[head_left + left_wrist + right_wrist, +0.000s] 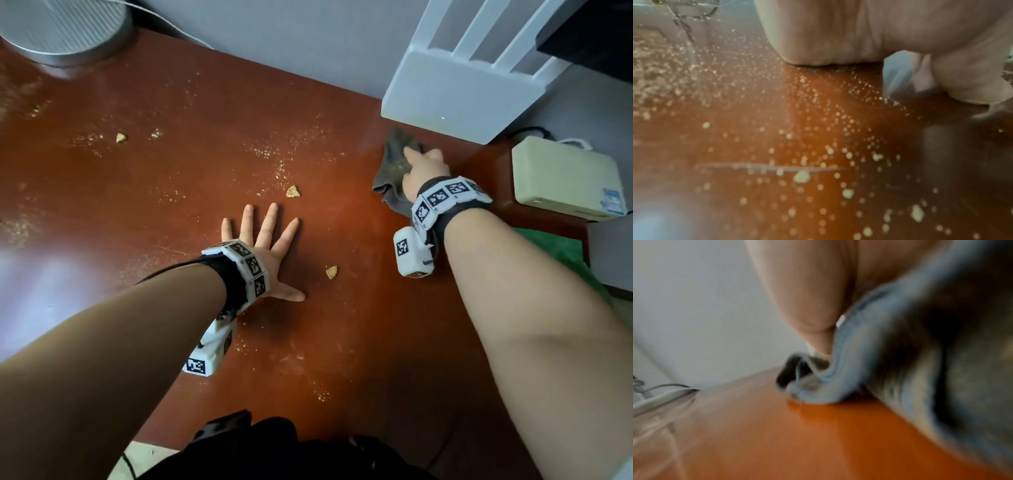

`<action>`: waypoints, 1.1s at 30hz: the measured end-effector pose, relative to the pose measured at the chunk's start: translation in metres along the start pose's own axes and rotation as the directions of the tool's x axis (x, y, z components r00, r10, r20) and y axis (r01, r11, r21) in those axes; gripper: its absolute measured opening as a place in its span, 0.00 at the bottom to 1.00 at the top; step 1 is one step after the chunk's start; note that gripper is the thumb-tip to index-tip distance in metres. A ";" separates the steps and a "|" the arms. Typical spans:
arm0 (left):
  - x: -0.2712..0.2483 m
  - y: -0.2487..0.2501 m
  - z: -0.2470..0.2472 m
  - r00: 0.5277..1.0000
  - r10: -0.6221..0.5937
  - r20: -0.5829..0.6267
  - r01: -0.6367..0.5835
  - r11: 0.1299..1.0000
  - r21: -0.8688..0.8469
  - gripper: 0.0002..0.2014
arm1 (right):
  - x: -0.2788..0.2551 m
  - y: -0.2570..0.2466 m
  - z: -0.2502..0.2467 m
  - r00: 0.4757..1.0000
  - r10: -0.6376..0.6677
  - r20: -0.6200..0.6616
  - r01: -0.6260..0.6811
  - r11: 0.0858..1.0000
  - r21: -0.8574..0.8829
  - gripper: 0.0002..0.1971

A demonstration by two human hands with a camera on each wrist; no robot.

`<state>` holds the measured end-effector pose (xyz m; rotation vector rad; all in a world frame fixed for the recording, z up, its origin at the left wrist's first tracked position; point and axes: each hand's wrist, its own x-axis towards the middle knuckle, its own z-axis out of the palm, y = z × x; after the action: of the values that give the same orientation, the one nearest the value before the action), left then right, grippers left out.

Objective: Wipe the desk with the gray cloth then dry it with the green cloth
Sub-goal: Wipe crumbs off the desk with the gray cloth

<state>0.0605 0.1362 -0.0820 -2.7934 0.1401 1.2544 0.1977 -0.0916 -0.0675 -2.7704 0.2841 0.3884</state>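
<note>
Right hand [424, 171] presses gray cloth [394, 164], fingertips hidden; green cloth [561, 250] half-covered.

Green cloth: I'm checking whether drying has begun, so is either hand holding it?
No, the green cloth lies untouched under the right forearm, while the right hand is on the gray cloth.

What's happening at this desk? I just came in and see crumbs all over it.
A person is cleaning the brown desk. Their right hand grips the gray cloth near the white device at the back, while the left hand lies flat, fingers spread. Crumbs and fine specks cover most of the surface, so wiping has barely begun. The green cloth waits at the right edge.
</note>
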 end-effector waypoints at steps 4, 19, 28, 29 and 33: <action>-0.004 -0.006 0.000 0.998 0.059 -0.031 -0.060 0.998 -0.006 0.57 | -0.027 -0.019 0.017 0.972 -0.145 0.185 0.161 0.984 -0.072 0.23; 0.045 -0.108 -0.052 0.985 -0.122 -0.119 0.105 0.984 -0.144 0.63 | -0.005 -0.074 0.027 0.869 -0.355 0.346 0.431 0.885 -0.176 0.25; 0.051 -0.110 -0.052 0.988 -0.124 -0.088 0.112 0.985 -0.135 0.63 | 0.060 -0.117 0.015 0.995 -0.085 0.051 0.093 0.978 -0.187 0.29; 0.051 -0.110 -0.052 0.989 -0.124 -0.086 0.111 0.984 -0.139 0.63 | 0.061 -0.124 0.017 0.995 -0.054 0.086 0.076 0.957 -0.278 0.31; 0.050 -0.110 -0.053 0.989 -0.123 -0.078 0.112 0.984 -0.142 0.63 | 0.049 -0.128 0.018 0.946 -0.176 0.271 0.271 0.890 -0.368 0.35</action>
<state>0.1453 0.2369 -0.0808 -2.9231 -0.1096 1.1596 0.2703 0.0257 -0.0614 -3.0640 -0.2008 0.7779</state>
